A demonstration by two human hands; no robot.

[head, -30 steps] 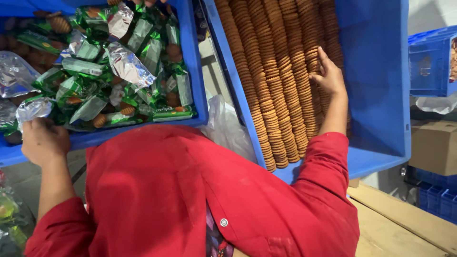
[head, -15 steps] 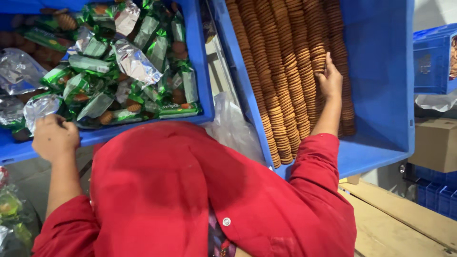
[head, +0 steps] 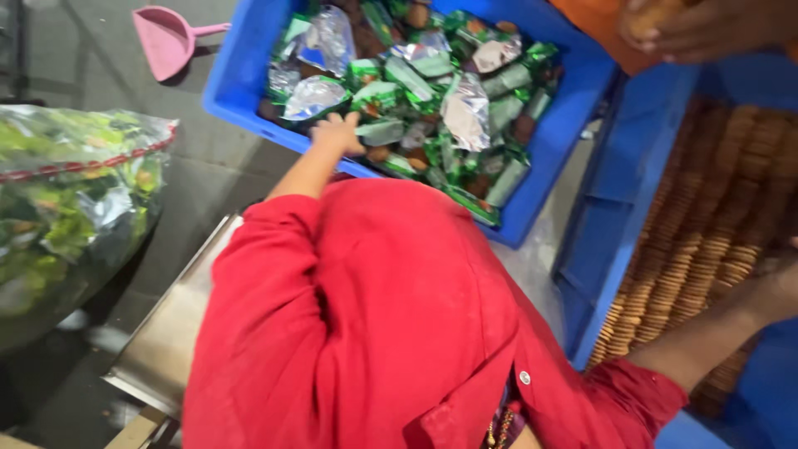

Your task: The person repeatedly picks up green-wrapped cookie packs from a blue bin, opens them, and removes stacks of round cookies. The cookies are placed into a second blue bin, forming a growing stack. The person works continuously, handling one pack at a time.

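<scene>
Left hand (head: 337,133) rested on near rim of blue crate (head: 241,79), fingers curled, nothing clearly held. Green wrapped packets (head: 416,83) lay inside crate: likely light, crinkly, slippery; pinch at sealed ends. Right hand (head: 785,278) right of crate, over biscuit rows (head: 698,249); grip cannot tell.

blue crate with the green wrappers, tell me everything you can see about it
The blue crate looks like moulded plastic, rectangular with rounded corners, seen at an angle on the grey floor. It is heaped with green and silver wrappers and some bare brown biscuits. The left hand rests on its near rim, reaching into the wrappers. A pink scoop lies beside it; a second blue crate of stacked biscuits adjoins it.
</scene>
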